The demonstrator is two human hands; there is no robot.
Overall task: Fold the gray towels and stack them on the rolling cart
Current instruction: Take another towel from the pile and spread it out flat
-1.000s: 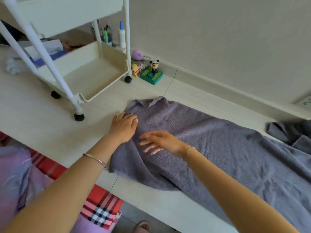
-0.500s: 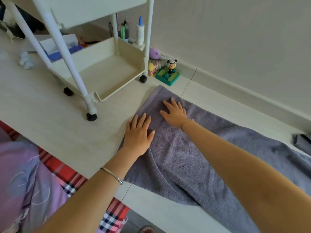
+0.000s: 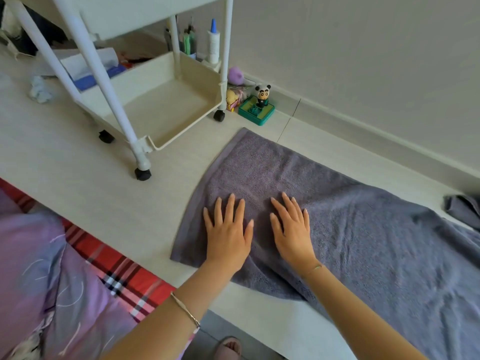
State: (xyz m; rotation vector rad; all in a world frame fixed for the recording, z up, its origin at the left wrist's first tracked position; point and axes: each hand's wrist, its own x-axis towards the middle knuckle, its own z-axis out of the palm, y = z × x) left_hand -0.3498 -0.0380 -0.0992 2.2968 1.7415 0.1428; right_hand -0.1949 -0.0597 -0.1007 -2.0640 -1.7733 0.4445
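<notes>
The wide gray terry towel (image 3: 350, 229) lies spread on the pale surface (image 3: 78, 152) right of the white rolling cart (image 3: 185, 129), left hand (image 3: 228, 229) and right hand (image 3: 291, 229) flat, fingers released, on its left end: smoothing, seemingly; folding next needs corners pinched.

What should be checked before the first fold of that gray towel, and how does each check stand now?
1. Left hand and right hand flat on gray towel: ok.
2. Towel end near rolling cart smooth: ok.
3. Towel's right part wrinkled: not ok.
4. Towel's far right end, out of frame: cannot tell.
5. Cart's bottom tray shows nothing in it: ok.
</notes>
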